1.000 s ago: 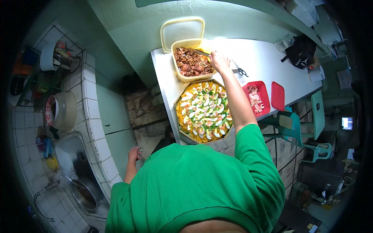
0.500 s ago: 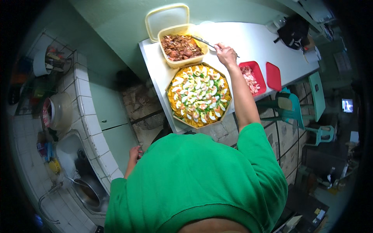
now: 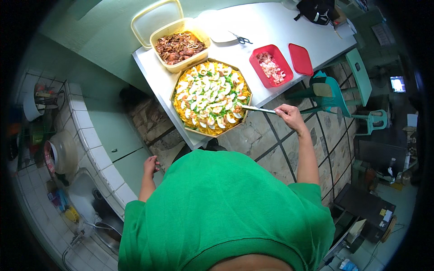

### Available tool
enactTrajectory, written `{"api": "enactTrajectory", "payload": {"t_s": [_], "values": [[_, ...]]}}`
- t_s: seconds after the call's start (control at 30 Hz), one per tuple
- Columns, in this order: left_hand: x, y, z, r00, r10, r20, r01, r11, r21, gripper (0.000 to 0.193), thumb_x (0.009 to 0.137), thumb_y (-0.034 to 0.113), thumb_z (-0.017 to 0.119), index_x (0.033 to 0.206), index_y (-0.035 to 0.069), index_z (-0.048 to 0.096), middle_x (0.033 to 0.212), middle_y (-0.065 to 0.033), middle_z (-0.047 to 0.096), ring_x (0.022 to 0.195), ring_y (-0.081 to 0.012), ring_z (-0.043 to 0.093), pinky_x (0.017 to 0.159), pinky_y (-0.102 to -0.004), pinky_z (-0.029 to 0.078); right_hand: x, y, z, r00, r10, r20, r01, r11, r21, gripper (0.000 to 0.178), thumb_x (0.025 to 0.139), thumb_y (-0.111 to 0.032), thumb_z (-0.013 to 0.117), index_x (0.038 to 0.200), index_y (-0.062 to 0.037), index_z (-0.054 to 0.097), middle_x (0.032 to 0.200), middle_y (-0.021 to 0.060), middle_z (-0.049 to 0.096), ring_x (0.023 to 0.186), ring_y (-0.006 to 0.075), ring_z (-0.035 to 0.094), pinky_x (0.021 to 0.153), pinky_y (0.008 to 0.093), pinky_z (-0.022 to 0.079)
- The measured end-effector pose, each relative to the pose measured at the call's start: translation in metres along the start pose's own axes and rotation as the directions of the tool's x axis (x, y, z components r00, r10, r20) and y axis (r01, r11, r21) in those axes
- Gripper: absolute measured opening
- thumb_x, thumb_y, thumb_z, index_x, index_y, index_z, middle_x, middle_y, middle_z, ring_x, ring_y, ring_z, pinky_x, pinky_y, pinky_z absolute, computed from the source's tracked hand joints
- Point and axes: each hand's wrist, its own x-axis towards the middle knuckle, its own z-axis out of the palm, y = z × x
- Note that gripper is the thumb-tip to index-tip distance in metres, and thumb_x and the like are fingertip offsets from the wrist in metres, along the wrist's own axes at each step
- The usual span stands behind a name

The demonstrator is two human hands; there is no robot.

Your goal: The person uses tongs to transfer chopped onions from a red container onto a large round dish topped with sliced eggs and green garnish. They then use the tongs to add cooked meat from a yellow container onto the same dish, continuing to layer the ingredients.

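Observation:
My right hand (image 3: 291, 116) grips slim metal tongs (image 3: 260, 109) at one end. Their tip reaches the right edge of a noodle platter (image 3: 212, 97), an octagonal tray of orange noodles topped with egg slices, chopped greens and shrimp. Whether the tip holds any food is too small to tell. By the sink counter, my left hand (image 3: 151, 165) hangs low with fingers loosely bent, nothing visible in it. Behind the platter stands a yellowish plastic tub (image 3: 178, 67) of dark sauced squid-like pieces. To the right sits a red container (image 3: 263, 77) with pale pink pieces.
Scissors (image 3: 242, 39) lie beside a white plate-like thing (image 3: 219, 32) on the white table (image 3: 271, 27). The red lid (image 3: 300, 59) rests near the table edge. Teal chairs (image 3: 332, 97) stand right; a tiled counter (image 3: 97, 144) with a sink (image 3: 83, 192) is left.
My right hand has moved with the tongs from beside the tub, nearer and to the right, bringing the tip to the platter's edge. The view has shifted, and my left hand stays low.

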Motion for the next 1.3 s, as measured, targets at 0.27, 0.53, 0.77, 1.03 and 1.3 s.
{"api": "enactTrajectory", "payload": {"t_s": [0.27,0.53,0.77,1.03,1.3], "values": [[0.002,0.003,0.008,1.000,0.020,0.023,-0.021,0.999,0.033,0.022,0.096,0.028,0.054,0.110,0.013,0.063,0.075,-0.0044,0.063,0.044,-0.0116,0.046,0.043,-0.0300,0.048,0.007,-0.021,0.000,0.991,-0.105,-0.081,0.084,0.970,-0.230,0.019,0.087,-0.022,0.064,0.096,-0.0062,0.071,0.088,0.0115,0.067,0.082,0.0288,0.065,0.072,0.0377,0.050],[-0.012,-0.037,0.000,1.000,-0.019,-0.020,0.019,1.000,0.010,0.025,0.096,0.028,0.053,0.112,0.011,0.062,0.074,-0.0055,0.063,0.043,-0.0128,0.045,0.042,-0.0313,0.047,0.115,-0.076,0.006,0.856,-0.369,-0.363,0.419,0.906,0.068,0.023,0.094,-0.019,0.059,0.106,-0.0018,0.070,0.097,0.0142,0.070,0.088,0.0256,0.067,0.079,0.0343,0.051],[-0.013,-0.047,-0.001,0.998,-0.041,-0.057,0.035,0.993,-0.115,0.026,0.095,0.029,0.054,0.112,0.010,0.063,0.075,-0.0062,0.063,0.043,-0.0126,0.044,0.042,-0.0308,0.048,0.251,-0.145,0.085,0.969,-0.156,-0.193,0.037,0.860,-0.510,0.031,0.093,-0.039,0.052,0.104,-0.0163,0.070,0.099,0.0163,0.069,0.095,0.0355,0.066,0.082,0.0474,0.051],[-0.014,-0.063,-0.009,0.991,-0.084,-0.108,0.061,0.979,-0.195,0.025,0.095,0.027,0.055,0.112,0.012,0.064,0.077,-0.0061,0.064,0.044,-0.0126,0.045,0.042,-0.0293,0.048,0.292,-0.166,0.105,0.981,-0.148,-0.128,0.068,0.868,-0.491,0.034,0.091,-0.039,0.052,0.105,-0.0161,0.072,0.104,0.0181,0.069,0.101,0.0372,0.065,0.088,0.0485,0.049],[0.000,-0.063,-0.007,0.994,-0.078,-0.071,0.071,0.992,-0.105,0.027,0.093,0.030,0.057,0.112,0.012,0.063,0.078,-0.0066,0.065,0.044,-0.0132,0.047,0.042,-0.0299,0.048,0.194,-0.124,0.045,0.924,-0.282,-0.258,0.217,0.943,-0.254,0.028,0.092,-0.031,0.058,0.103,-0.0088,0.070,0.085,0.0130,0.070,0.075,0.0253,0.067,0.067,0.0354,0.049]]}}
